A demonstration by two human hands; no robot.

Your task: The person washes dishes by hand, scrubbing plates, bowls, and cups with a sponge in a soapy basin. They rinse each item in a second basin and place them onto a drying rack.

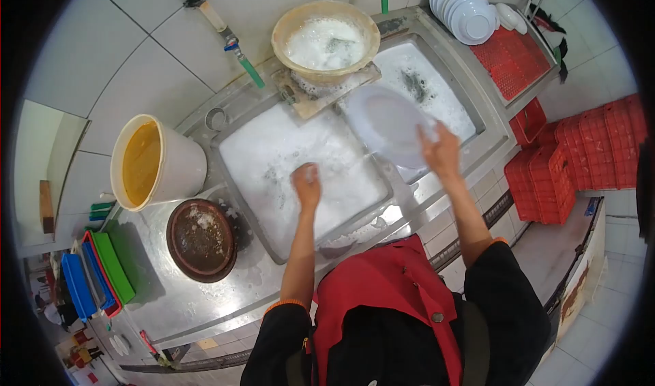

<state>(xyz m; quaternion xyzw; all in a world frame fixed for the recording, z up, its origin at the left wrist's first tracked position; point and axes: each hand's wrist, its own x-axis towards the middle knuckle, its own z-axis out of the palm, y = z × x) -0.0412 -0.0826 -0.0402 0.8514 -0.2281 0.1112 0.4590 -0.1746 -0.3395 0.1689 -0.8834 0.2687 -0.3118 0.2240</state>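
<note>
A white plate [387,125], blurred by motion, is in my right hand [440,151], tilted over the divider and the right basin. Both basins hold white foam. Over the left basin's foam [273,147] is my left hand [306,183], its fingers curled; whether anything small is inside them is hidden. A beige bowl [278,38] with suds stands on a board behind the divider, beyond both hands. Dark patches show through the foam in each basin.
A white bucket [187,162] with yellow liquid and a brown clay dish [198,246] stand left on the steel counter [150,314], beside coloured trays [112,266]. Plates [471,18] rest on a red rack [512,62] at right, above red crates [546,188].
</note>
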